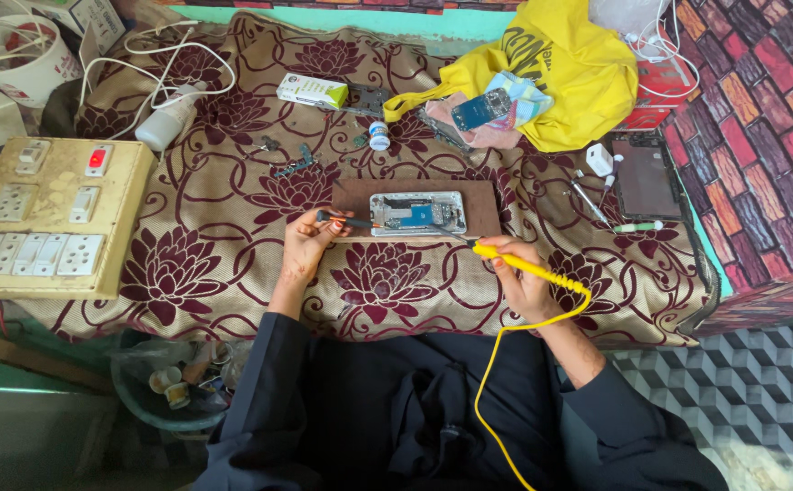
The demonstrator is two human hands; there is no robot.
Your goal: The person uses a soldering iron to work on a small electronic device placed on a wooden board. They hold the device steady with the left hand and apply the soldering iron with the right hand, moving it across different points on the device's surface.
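- Floral maroon-and-beige cloth [233,273] covers the table, with a brick-pattern wall to the right and a patterned floor below.
- A brown board [351,195] lies near the middle of the cloth, and an opened phone [416,214] rests on it, its long axis running left to right.
- The left hand [306,244] has its grip closed around a dark-handled tool [346,220]; the tool lies nearly level, pointing right, with its tip at the phone's left end.
- The right hand [519,277] has its grip closed around a yellow-handled soldering iron [528,270]; its long axis slants from lower right to upper left, and its metal tip reaches toward the phone's lower edge.
- A yellow cord [492,382] runs from the iron's rear end down over the dark sleeves.
- A cream switchboard [51,218] sits at the left edge of the table.
- A yellow bag [569,73] lies at the far right, well apart from the hands.
- A small white jar [378,136] stands beyond the board, and a white box [312,91] lies farther back.
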